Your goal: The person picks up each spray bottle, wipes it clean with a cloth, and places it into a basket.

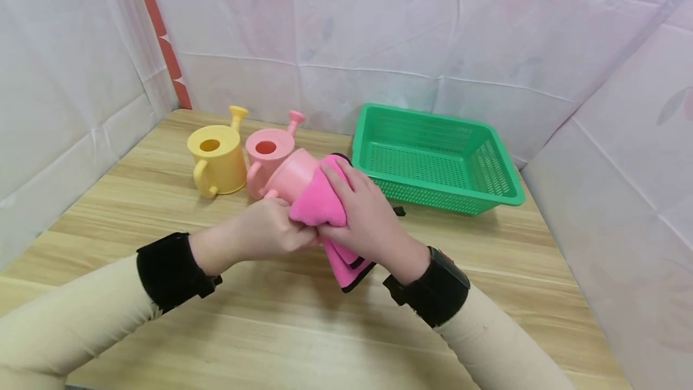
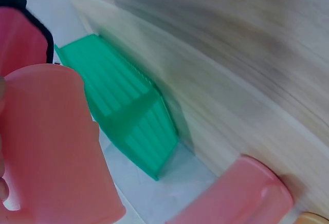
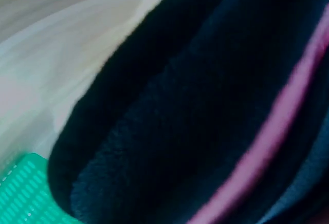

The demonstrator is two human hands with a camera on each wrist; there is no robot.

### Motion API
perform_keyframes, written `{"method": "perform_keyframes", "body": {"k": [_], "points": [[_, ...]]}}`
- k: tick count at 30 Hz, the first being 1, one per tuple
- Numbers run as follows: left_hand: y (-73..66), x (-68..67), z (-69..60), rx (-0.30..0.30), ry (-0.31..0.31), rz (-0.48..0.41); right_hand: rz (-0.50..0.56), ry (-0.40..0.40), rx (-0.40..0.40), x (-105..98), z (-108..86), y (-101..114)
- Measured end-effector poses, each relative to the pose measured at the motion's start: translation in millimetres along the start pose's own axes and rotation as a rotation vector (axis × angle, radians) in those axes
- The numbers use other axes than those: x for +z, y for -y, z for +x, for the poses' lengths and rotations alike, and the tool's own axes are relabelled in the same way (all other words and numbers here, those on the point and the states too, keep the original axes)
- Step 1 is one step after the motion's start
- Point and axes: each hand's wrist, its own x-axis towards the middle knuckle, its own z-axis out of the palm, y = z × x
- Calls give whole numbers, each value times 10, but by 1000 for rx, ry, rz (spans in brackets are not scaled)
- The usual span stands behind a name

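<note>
A pink watering can (image 1: 295, 174) is held tilted above the table, its body also close up in the left wrist view (image 2: 56, 142). My left hand (image 1: 265, 227) grips it by the handle side, fingers curled. With my right hand (image 1: 370, 218) I hold a bright pink cloth (image 1: 319, 200) with dark edging against the can's other end; part of the cloth hangs below. The can's end under the cloth is hidden. Dark, blurred material (image 3: 169, 111) fills most of the right wrist view.
A second pink watering can (image 1: 271, 140) stands upright behind the held one, with a yellow watering can (image 1: 219, 158) to its left. A green basket (image 1: 433, 194) sits at the back right of the wooden table (image 1: 303, 342). Pale curtains stand behind and at both sides.
</note>
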Motion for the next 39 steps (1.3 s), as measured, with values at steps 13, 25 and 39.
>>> {"method": "perform_keyframes", "body": {"k": [13,25,39], "points": [[-247,103,185,110,29,-57,96,187,157,-62,218,31],[-84,81,148,-13,-51,-44,191,179,199,-180,169,-52],[114,3,128,-468,-242,-123,372,-339,-85,83,-22,-201]]}}
